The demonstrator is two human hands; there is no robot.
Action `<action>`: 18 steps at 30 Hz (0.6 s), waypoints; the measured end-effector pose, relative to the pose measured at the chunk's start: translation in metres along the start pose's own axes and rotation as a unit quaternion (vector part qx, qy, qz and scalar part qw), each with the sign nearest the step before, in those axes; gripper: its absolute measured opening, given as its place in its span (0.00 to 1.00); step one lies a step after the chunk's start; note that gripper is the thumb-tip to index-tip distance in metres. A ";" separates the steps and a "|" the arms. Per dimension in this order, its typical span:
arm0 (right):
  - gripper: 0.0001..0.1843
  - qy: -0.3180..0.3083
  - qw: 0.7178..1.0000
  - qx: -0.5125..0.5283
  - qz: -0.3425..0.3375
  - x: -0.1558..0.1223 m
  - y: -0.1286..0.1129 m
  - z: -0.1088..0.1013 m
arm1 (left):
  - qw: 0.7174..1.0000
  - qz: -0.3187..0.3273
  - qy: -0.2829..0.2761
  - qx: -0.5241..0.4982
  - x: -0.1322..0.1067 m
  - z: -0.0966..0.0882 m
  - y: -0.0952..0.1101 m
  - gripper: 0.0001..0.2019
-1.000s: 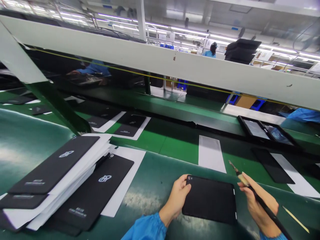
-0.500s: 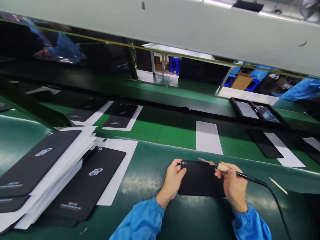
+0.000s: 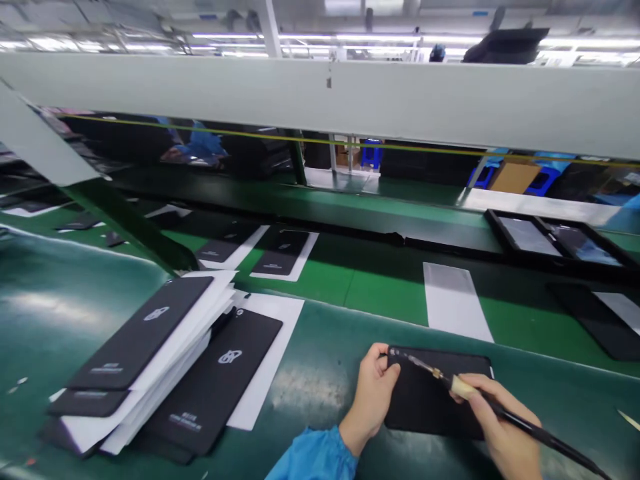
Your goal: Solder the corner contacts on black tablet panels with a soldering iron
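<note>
A black tablet back cover [image 3: 430,400] lies flat on the dark green bench in front of me. My left hand [image 3: 373,393] grips its left edge, thumb on top near the upper left corner. My right hand [image 3: 505,427] is closed on a corded soldering iron [image 3: 467,390] with a cream collar and black handle. The iron's thin metal tip points left and reaches the cover's upper left corner, close to my left thumb.
At left a stack of black covers [image 3: 143,340] interleaved with white sheets, and one cover with a white logo [image 3: 217,387]. Beyond the bench a green conveyor [image 3: 380,280] carries covers on white sheets, and framed tablets [image 3: 530,237] lie at far right. A white beam [image 3: 350,93] crosses overhead.
The iron's tip has swung down and left from above the cover's top edge to its upper left corner. My head has tilted up and shifted, so the cover sits lower in view.
</note>
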State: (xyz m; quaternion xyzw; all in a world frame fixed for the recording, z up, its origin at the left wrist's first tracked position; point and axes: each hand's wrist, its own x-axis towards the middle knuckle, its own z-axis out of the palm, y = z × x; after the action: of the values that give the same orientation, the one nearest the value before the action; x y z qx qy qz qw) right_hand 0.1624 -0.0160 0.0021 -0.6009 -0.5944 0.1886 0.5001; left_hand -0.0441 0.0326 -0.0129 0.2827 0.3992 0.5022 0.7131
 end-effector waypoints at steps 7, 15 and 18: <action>0.18 0.023 0.962 0.250 0.103 -0.005 0.030 0.007 | 1.000 -0.014 0.012 0.004 -0.001 -0.002 -0.003 0.18; 0.15 0.016 0.927 0.345 0.149 -0.004 0.039 0.006 | 1.000 -0.026 0.001 0.010 -0.003 -0.003 0.003 0.17; 0.14 0.019 0.925 0.346 0.157 -0.005 0.043 0.006 | 0.999 -0.033 -0.007 0.011 -0.003 -0.003 0.005 0.17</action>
State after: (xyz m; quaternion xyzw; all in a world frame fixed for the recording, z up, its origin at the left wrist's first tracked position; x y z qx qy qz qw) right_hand 0.1793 -0.0097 -0.0377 -0.4792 -0.3807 0.4475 0.6521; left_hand -0.0499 0.0318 -0.0099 0.2804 0.4088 0.4722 0.7289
